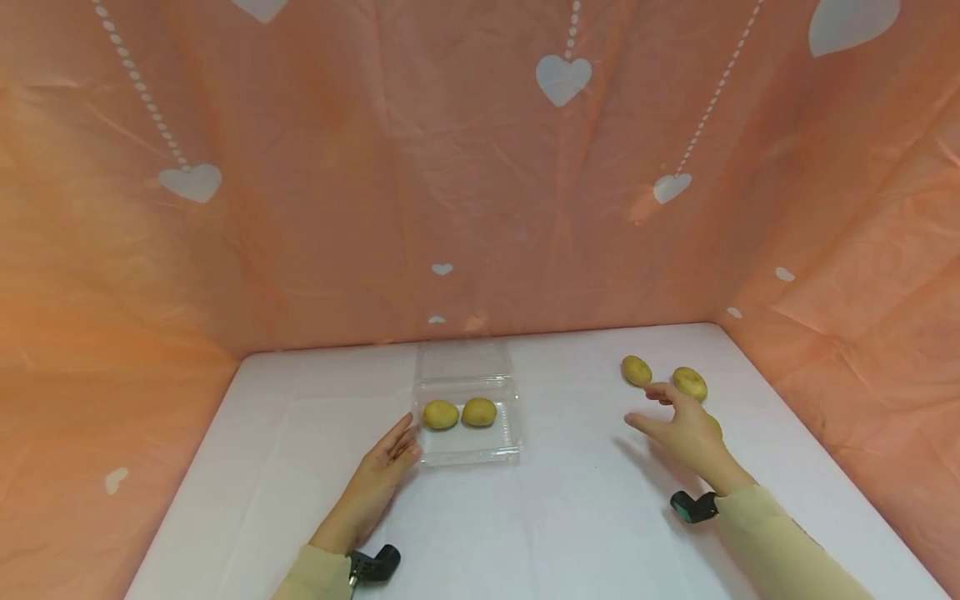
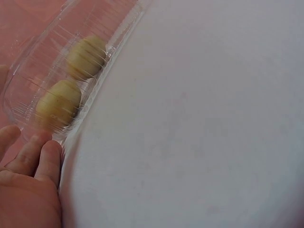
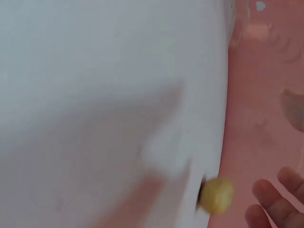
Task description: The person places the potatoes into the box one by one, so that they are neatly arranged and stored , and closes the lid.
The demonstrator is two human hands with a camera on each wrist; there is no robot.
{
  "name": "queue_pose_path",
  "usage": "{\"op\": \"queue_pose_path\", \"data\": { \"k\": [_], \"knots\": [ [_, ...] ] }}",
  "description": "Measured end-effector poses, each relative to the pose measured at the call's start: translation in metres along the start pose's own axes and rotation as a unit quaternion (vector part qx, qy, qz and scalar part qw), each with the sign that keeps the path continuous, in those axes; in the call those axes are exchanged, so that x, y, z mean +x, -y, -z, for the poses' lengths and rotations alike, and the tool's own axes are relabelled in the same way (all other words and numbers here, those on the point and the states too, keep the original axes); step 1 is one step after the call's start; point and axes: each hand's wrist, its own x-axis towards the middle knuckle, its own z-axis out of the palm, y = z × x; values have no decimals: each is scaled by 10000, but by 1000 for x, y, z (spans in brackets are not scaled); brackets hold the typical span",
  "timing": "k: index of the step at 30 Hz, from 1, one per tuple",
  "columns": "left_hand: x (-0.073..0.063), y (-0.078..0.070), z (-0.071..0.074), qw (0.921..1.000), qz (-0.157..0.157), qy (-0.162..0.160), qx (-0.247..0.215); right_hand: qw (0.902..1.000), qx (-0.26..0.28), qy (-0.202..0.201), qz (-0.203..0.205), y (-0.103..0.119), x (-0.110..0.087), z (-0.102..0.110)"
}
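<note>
Two yellow potatoes [image 1: 441,414] lie side by side in a clear plastic clamshell box [image 1: 468,457], whose lid [image 1: 462,361] is folded back. My left hand [image 1: 377,479] is at the box's left side with fingers extended; in the left wrist view its fingertips [image 2: 50,152] come up to the box's end, though whether they touch is hard to tell. On the right, my right hand [image 1: 686,433] hovers over the table, thumb and fingers apart, holding nothing. Just beyond it lie a potato [image 1: 636,371] and another potato [image 1: 690,383]. A third potato [image 1: 715,427] is partly hidden behind the hand.
The white-covered table [image 1: 555,533] is walled by an orange curtain [image 1: 480,183] with white hearts at the back and sides. A dark wrist device [image 1: 693,506] sits on the right wrist, and a similar device [image 1: 375,564] on the left.
</note>
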Motion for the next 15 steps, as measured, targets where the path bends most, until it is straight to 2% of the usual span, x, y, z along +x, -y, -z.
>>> {"op": "queue_pose_path", "data": {
  "k": [3, 11, 15],
  "knots": [
    [0, 0, 0, 10000, -23, 61, -73, 9996, -251, -97, -35, -11, -6, 9],
    [-1, -3, 0, 9996, -107, 179, -168, 9974, -474, -549, -15, -36, -19, 23],
    [-1, -3, 0, 9996, -111, 181, -191, 9975, -475, -468, -214, -44, -22, 28]
  ]
}}
